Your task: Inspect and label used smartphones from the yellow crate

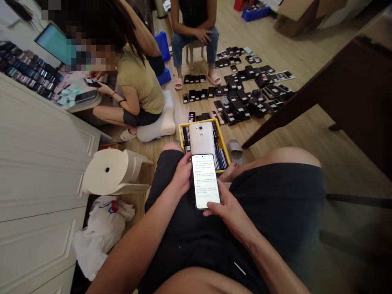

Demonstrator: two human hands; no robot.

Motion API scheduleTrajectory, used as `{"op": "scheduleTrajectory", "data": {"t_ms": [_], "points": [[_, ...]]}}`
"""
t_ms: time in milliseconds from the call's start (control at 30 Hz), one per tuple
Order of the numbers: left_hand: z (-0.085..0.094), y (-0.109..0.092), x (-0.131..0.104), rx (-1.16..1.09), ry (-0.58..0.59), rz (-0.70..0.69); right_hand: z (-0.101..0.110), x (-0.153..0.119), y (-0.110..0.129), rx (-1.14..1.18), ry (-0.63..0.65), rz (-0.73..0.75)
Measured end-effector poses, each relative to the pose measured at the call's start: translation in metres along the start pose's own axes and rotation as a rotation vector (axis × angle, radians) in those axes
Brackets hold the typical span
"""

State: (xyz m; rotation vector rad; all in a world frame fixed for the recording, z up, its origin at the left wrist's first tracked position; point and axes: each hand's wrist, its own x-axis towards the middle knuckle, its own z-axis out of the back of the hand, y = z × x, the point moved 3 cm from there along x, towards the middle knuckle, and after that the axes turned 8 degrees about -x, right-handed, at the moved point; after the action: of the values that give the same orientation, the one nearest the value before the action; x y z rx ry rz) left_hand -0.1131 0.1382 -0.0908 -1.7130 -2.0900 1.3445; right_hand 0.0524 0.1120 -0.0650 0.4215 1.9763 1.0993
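My right hand [228, 206] is closed around the lower right side of a smartphone [206, 183] with a lit screen full of small text. Its thumb lies over the bottom of the screen. My left hand [183, 176] grips at the left, by the lower end of a pale phone [201, 136] whose back, with camera and logo, faces me. The lit phone overlaps the pale one's lower part and hides some of the left fingers. Below both phones, a yellow crate [226, 152] full of upright phones stands between my legs.
Many dark phones [237, 104] lie in rows and stacks on the floor ahead. A seated person [139, 81] at left handles a phone by a monitor [55, 43]. Another person [194, 32] sits beyond. A white stool [107, 169], white bag [99, 232] and dark table leg [272, 116] flank me.
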Motion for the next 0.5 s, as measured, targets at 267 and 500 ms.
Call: {"op": "scheduleTrajectory", "data": {"t_ms": [267, 500], "points": [[0.0013, 0.0017, 0.0009, -0.003, 0.004, -0.011, -0.0021, 0.0042, 0.0014, -0.183, -0.057, 0.065], [-0.0024, 0.0004, -0.0008, 0.001, 0.021, -0.018, 0.0004, 0.0075, -0.0004, -0.279, -0.148, 0.111]]}}
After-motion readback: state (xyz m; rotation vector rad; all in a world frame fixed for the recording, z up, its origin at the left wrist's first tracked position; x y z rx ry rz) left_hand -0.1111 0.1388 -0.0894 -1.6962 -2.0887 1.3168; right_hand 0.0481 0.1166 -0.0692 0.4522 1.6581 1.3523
